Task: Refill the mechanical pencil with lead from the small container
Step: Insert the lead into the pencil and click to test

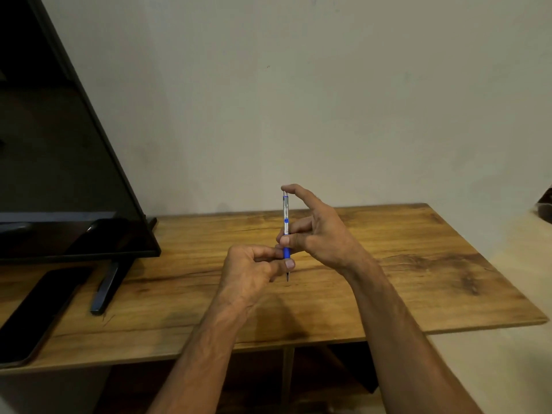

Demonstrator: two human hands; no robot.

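Note:
A mechanical pencil [286, 216] with a silver barrel and a blue grip stands upright above the wooden table [388, 264], its tip pointing down. My left hand [254, 267] pinches the blue grip near the tip. My right hand [316, 231] holds the barrel at its middle between thumb and fingers, and its index finger rests on the pencil's top end. No lead container shows anywhere in this view.
A dark monitor [59, 159] on a black stand [110, 282] fills the left side. A black phone [38, 312] lies flat near the table's front left edge. A plain wall stands behind. Under the table a wooden frame shows.

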